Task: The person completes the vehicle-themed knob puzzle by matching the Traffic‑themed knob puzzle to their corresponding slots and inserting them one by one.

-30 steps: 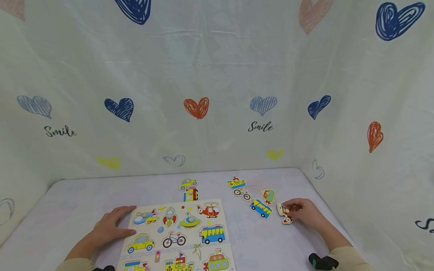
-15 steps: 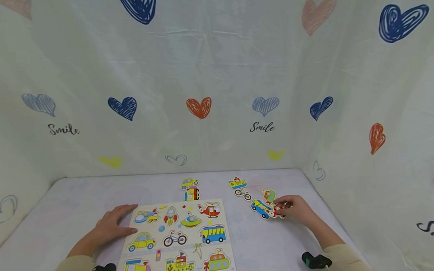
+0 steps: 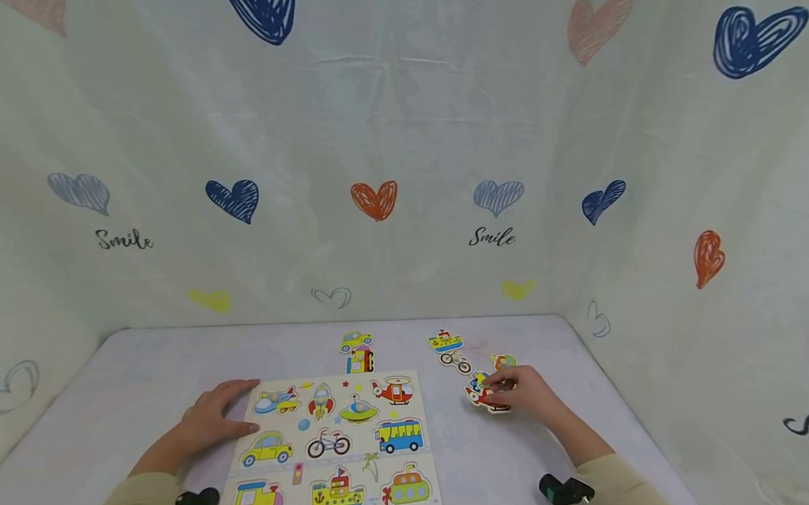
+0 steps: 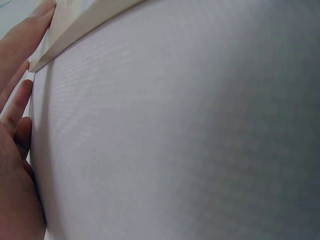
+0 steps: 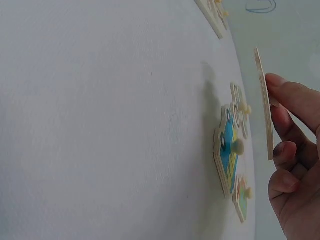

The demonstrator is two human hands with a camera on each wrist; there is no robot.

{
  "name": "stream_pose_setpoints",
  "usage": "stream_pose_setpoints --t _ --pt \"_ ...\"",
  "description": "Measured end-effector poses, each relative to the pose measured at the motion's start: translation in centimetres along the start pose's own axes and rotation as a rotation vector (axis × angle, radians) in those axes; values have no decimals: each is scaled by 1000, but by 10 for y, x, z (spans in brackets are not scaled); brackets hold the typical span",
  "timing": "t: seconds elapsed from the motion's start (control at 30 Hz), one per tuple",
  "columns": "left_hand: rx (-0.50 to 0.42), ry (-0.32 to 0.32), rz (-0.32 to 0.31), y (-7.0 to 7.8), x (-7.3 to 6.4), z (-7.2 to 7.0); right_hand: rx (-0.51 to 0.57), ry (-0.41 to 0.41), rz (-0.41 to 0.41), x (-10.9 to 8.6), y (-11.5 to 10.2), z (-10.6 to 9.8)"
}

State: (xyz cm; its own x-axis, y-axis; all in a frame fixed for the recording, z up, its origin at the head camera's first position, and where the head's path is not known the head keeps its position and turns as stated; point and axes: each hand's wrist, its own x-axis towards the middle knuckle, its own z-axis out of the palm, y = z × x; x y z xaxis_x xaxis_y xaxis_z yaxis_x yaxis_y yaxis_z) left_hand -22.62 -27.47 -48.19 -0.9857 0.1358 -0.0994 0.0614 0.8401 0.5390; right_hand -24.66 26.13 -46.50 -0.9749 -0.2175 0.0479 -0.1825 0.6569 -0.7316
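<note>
My right hand (image 3: 527, 395) pinches a red helicopter puzzle piece (image 3: 487, 401), which overlaps the blue bus piece (image 3: 478, 379) in the head view. Seen from the right wrist, the held piece (image 5: 265, 107) is raised above the table, edge-on, with the thumb and fingers behind it. Below it lies the bus piece (image 5: 227, 150) with its wooden knob. My left hand (image 3: 211, 417) rests at the left edge of the wooden puzzle board (image 3: 366, 465), thumb and fingers spread along that edge. In the left wrist view, fingers (image 4: 22, 42) touch the board's corner.
Beyond the board lie a yellow car piece (image 3: 356, 341) and a train piece (image 3: 359, 360). A ship piece (image 3: 445, 341), a bicycle piece (image 3: 455, 362) and a submarine piece (image 3: 504, 361) lie at the back right. A heart-print curtain (image 3: 399, 132) surrounds the white table.
My right hand has carried the helicopter piece leftward, from the right of the bus piece to over it, turning it to lie more level. The left hand stays at the board.
</note>
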Motion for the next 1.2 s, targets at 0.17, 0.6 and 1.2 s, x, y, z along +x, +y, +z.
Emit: stream_pose_setpoints --t 0.17,0.6,1.2 --pt "-5 6 -3 -1 1 1 0 -9 -58 6 -9 12" --pt "0 12 6 -2 1 2 21 -40 -76 21 -34 47" --pt "-5 7 -28 -1 2 2 57 -10 -115 49 -62 84"
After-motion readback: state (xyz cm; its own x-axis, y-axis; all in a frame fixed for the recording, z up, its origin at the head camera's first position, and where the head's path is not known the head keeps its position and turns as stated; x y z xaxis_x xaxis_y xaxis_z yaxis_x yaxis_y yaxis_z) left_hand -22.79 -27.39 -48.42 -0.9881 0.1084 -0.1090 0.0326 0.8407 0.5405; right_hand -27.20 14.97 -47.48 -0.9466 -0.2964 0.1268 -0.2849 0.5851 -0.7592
